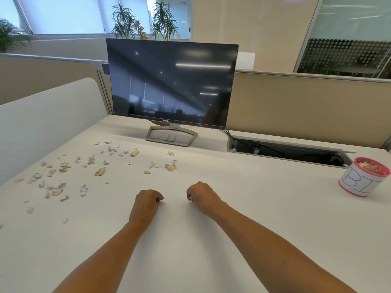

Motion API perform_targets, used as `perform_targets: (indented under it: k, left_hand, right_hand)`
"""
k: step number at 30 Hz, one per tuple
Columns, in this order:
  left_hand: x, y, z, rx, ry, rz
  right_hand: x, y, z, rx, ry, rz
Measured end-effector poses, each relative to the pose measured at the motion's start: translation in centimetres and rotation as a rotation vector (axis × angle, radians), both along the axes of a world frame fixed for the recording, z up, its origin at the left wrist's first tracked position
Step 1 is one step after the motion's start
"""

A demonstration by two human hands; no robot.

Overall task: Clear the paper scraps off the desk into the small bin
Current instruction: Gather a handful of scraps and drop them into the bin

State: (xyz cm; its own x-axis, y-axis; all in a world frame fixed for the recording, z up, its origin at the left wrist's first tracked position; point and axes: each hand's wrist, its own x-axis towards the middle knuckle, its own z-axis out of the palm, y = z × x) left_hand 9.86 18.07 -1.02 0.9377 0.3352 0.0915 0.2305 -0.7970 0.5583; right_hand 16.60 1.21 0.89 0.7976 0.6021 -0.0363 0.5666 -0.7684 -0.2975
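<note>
Now, left hand (148,200) and right hand (201,194) seen fisted, anything held hidden by curled fingers (159,197), paper scraps (100,171) scattered at ten o'clock, small bin (359,182) at three.

You faced a dark monitor (169,81) on the white desk (254,187), beige partitions (296,106) behind, bright windows (63,13) and plants (143,22) beyond.

One monitor (171,81) stood at the far edge of the desk (243,208), and one small bin (359,182) sat at its right edge. Paper scraps (100,171) numbered several dozen toward the left edge, tan and lilac, too small and scattered for an exact count. Two hands showed mid-desk: one left hand (148,200), one right hand (200,195). One cable hatch (285,151) occupied the far right corner.
</note>
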Motion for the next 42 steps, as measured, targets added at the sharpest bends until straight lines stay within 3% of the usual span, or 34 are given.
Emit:
perform_targets:
  k: [14, 27, 35, 42]
  left_hand:
    - [2.8, -19.8, 1.8, -0.114, -0.015, -0.179]
    - [10.9, -40.4, 7.2, -0.183, -0.028, -0.402]
    - [16.6, -49.7, 12.1, -0.319, -0.101, -0.463]
    - [19.7, -53.9, 11.5, -0.388, -0.027, -0.414]
  right_hand:
    - [0.4, -21.2, 3.2, -0.009, -0.049, -0.243]
    - [3.8, -40.6, 5.5, 0.018, -0.023, -0.555]
    - [6.5, -47.2, 8.1, 0.259, -0.19, -0.698]
    - [10.2, -48.8, 9.7, 0.329, -0.152, -0.735]
